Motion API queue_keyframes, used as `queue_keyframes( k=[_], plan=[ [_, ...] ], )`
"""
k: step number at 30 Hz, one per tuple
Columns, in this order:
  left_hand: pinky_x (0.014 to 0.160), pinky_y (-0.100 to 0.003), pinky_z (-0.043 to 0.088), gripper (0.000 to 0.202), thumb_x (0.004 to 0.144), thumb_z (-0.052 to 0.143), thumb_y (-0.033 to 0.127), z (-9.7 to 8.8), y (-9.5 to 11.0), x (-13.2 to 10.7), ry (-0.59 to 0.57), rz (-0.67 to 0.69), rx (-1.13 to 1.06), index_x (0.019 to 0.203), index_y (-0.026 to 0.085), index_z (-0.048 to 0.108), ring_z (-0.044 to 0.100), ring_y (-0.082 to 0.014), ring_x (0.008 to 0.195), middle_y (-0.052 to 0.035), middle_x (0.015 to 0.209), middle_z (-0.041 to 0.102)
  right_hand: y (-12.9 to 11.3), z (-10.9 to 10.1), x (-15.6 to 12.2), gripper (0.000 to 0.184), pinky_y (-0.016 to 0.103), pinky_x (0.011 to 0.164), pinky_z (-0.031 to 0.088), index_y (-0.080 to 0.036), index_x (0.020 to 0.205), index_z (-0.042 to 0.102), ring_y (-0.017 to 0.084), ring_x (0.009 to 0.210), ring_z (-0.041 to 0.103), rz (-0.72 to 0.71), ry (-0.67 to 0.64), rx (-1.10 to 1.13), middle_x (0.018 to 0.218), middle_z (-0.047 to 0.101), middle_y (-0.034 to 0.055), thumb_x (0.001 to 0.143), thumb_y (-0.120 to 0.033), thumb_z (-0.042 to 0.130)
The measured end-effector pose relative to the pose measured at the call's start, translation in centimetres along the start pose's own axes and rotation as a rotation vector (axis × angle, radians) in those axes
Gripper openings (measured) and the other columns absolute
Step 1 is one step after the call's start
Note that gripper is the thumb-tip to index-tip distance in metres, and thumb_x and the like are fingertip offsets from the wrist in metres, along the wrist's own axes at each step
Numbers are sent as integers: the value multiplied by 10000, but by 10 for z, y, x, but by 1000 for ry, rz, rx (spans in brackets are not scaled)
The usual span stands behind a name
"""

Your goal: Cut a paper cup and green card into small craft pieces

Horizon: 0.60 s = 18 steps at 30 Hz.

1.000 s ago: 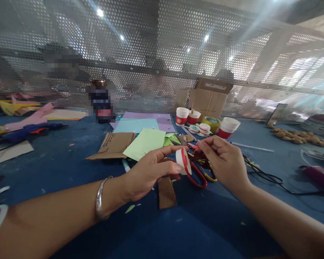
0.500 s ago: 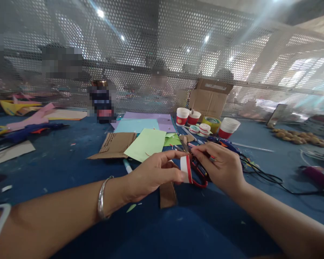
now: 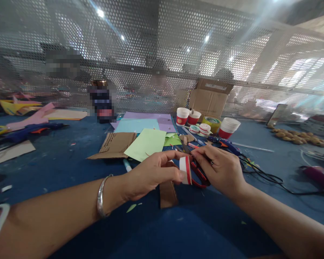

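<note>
My left hand point(image 3: 153, 174) is closed on a short white paper ring point(image 3: 183, 169) with a red stripe along its right edge. Its thumb presses the near side while the fingers curl behind. My right hand point(image 3: 222, 167) is pinched just right of the ring, the thumb and fingertips together near its upper edge. What lies in that pinch is too small to make out. Below the right fingers shows a red curved piece point(image 3: 201, 185); I cannot tell whether it joins the ring. Under the left hand lies a brown cardboard strip point(image 3: 168, 196).
Ahead lie a green paper sheet point(image 3: 148, 144) and folded cardboard point(image 3: 117, 144). Paper cups point(image 3: 182, 117), yellow tape point(image 3: 211, 124) and small red-striped rounds point(image 3: 204, 128) stand back right. A blue glue gun point(image 3: 229, 144) trails its cable rightward. Another blue glue gun point(image 3: 29, 132) lies left.
The ring has shifted and turned slightly in my left hand. My right hand's fingers have moved a little, and the red curved piece beneath them looks slightly shifted.
</note>
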<state>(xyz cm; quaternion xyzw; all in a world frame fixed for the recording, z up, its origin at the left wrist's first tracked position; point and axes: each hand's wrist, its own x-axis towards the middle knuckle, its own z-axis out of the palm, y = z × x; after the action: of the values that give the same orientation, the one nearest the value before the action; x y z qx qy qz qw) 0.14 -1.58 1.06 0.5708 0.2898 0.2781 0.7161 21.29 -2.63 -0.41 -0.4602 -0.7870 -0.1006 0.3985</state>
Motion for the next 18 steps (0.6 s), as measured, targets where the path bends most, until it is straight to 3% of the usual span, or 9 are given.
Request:
queue_keyframes(
  k=[5, 14, 18],
  plan=[
    [818, -331, 418, 487, 696, 690, 198, -2, -1, -1, 0, -2, 0, 1180, 154, 653, 594, -196, 881, -69, 984, 677, 2, 2, -1, 198, 245, 574, 415, -189, 830, 669, 133, 556, 613, 7, -44, -24, 651, 675, 5, 978, -250, 552],
    [831, -336, 427, 462, 690, 690, 197, -2, 0, -1, -2, -11, 3, 1149, 150, 661, 595, -203, 863, -21, 809, 623, 2, 4, -1, 226, 245, 544, 388, -174, 770, 588, 131, 514, 613, -50, -61, -61, 605, 638, 4, 984, -225, 534],
    [823, -329, 423, 467, 685, 691, 208, -3, 1, -1, -1, -21, 8, 1146, 146, 657, 589, -188, 846, -53, 916, 662, 2, 5, -3, 230, 244, 530, 378, -181, 772, 565, 135, 505, 618, -67, -70, -76, 591, 632, 4, 991, -227, 512]
  ],
)
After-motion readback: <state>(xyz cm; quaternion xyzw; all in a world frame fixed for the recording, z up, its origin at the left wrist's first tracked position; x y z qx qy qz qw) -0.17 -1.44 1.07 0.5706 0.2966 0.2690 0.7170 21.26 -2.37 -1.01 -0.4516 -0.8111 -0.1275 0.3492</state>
